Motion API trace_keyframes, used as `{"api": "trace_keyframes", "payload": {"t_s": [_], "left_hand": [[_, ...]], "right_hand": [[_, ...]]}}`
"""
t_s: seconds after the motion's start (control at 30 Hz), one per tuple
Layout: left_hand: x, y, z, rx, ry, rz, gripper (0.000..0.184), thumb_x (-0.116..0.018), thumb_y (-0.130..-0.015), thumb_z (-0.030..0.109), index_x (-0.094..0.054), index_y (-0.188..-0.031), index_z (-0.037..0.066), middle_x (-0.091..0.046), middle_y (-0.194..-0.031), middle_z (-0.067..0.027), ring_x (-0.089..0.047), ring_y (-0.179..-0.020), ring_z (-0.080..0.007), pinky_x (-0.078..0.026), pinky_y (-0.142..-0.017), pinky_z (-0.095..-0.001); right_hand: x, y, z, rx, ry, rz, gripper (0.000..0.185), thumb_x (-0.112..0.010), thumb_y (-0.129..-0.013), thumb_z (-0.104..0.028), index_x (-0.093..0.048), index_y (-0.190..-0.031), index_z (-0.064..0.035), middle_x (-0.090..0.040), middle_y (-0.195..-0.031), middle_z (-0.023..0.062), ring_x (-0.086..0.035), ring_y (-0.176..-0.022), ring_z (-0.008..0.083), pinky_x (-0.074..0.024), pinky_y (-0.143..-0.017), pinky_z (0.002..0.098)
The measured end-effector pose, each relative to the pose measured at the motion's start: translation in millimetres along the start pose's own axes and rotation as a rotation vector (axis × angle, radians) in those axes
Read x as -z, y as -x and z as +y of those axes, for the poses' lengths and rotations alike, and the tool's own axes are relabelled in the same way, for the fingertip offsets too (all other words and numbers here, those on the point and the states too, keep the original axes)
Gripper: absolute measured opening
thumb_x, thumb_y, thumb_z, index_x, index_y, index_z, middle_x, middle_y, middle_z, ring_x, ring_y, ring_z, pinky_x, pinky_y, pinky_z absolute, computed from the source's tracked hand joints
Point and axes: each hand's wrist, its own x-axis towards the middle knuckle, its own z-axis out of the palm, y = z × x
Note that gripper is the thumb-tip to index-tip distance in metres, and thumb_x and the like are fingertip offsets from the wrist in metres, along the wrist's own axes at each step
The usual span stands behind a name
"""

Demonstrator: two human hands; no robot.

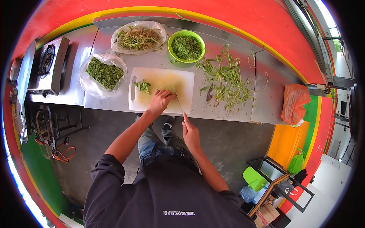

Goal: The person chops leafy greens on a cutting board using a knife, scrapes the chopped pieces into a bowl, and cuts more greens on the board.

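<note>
A white cutting board (137, 103) lies on the metal counter (213, 111), with a small bunch of green leaves (143, 86) on its left part. On the board, my left hand (161, 100) has its fingers bent and pressed together; what they hold, if anything, is hidden. My right hand (191, 133) is wrapped round the handle of a knife (178, 99), whose thin blade reaches over the board just right of my left fingertips. Behind the board stands a green bowl (186, 46) of chopped greens. Long leafy stems (228, 78) are spread to the right.
A plastic bag of chopped greens (104, 74) sits left of the board, and a bag of stems and roots (138, 38) behind it. A gas stove (49, 66) stands far left. An orange-red bag (294, 102) rests at the counter's right end.
</note>
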Motion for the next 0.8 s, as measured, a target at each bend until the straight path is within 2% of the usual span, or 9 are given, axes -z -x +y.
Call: {"api": "trace_keyframes", "payload": {"t_s": [0.07,0.2,0.27,0.43,0.5,0.57,0.7,0.8], "left_hand": [[-2.9,1.4,1.5,0.002,0.011,0.007,0.025,-0.067,-0.08,0.009,-0.072,-0.103,0.015,-0.065,-0.096,0.0023,-0.062,-0.09,-0.0176,-0.045,-0.08,-0.0353],[-5.1,1.7,-0.9,0.014,0.019,0.034,0.023,-0.068,-0.08,0.009,-0.072,-0.102,0.013,-0.065,-0.095,0.0013,-0.063,-0.09,-0.0182,-0.045,-0.079,-0.0349],[-4.6,2.8,-0.7,0.011,0.023,0.034,0.023,-0.066,-0.08,0.009,-0.071,-0.102,0.013,-0.064,-0.096,0.0011,-0.062,-0.091,-0.0186,-0.046,-0.08,-0.0353],[-4.0,1.8,-2.4,0.006,0.043,0.024,0.024,-0.065,-0.08,0.009,-0.07,-0.103,0.012,-0.064,-0.097,0.0003,-0.061,-0.094,-0.0194,-0.046,-0.082,-0.0359],[-4.3,1.3,-2.1,-0.011,0.006,0.039,0.023,-0.069,-0.08,0.008,-0.072,-0.102,0.012,-0.064,-0.096,-0.0001,-0.063,-0.091,-0.0192,-0.046,-0.078,-0.0356],[-2.5,2.5,-0.4,-0.011,0.019,0.028,0.022,-0.07,-0.08,0.008,-0.072,-0.102,0.011,-0.064,-0.097,-0.0006,-0.063,-0.091,-0.0196,-0.046,-0.078,-0.0357],[-4.8,1.7,-1.5,-0.002,0.04,0.043,0.021,-0.071,-0.081,0.008,-0.072,-0.102,0.01,-0.064,-0.097,-0.0022,-0.063,-0.091,-0.0211,-0.047,-0.079,-0.0365],[-6.2,2.1,-4.2,-0.02,0.043,0.069,0.022,-0.072,-0.081,0.007,-0.072,-0.103,0.01,-0.064,-0.097,-0.0027,-0.064,-0.091,-0.0219,-0.047,-0.078,-0.037]], "right_hand": [[-8.7,-16.7,2.1,0.068,0.041,0.059,0.05,-0.06,-0.098,-0.013,-0.049,-0.147,-0.0153,-0.061,-0.069,0.0198,-0.062,-0.063,0.0395,-0.0485,-0.059,0.0484],[-8.9,-23.3,-3.8,0.088,-0.081,0.104,0.05,-0.059,-0.099,-0.013,-0.048,-0.147,-0.0152,-0.06,-0.068,0.0191,-0.062,-0.063,0.0389,-0.0484,-0.059,0.048],[-4.0,-16.5,-3.0,0.018,-0.148,0.058,0.049,-0.061,-0.098,-0.012,-0.05,-0.146,-0.0152,-0.059,-0.073,0.0235,-0.057,-0.062,0.0413,-0.0485,-0.059,0.0417],[-8.1,-15.4,-1.3,0.016,-0.072,0.028,0.048,-0.06,-0.098,-0.011,-0.05,-0.146,-0.0151,-0.06,-0.074,0.0236,-0.058,-0.064,0.0422,-0.0491,-0.06,0.0432],[-14.1,-23.7,-0.4,-0.01,-0.032,0.01,0.048,-0.06,-0.098,-0.011,-0.05,-0.145,-0.0152,-0.061,-0.075,0.0238,-0.059,-0.066,0.043,-0.0492,-0.061,0.0441],[-20.3,-37.0,1.7,0.078,-0.011,0.067,0.051,-0.057,-0.1,-0.017,-0.044,-0.15,-0.018,-0.064,-0.071,0.0207,-0.064,-0.066,0.0407,-0.0512,-0.059,0.0498],[-19.1,-39.1,-2.9,0.04,-0.076,0.083,0.051,-0.057,-0.1,-0.017,-0.045,-0.149,-0.0188,-0.065,-0.075,0.0209,-0.065,-0.068,0.0404,-0.0511,-0.06,0.0504],[-13.6,-28.3,-4.6,0.052,-0.204,0.112,0.05,-0.06,-0.098,-0.011,-0.049,-0.146,-0.0162,-0.062,-0.078,0.0236,-0.063,-0.072,0.0441,-0.0502,-0.064,0.0463]]}}
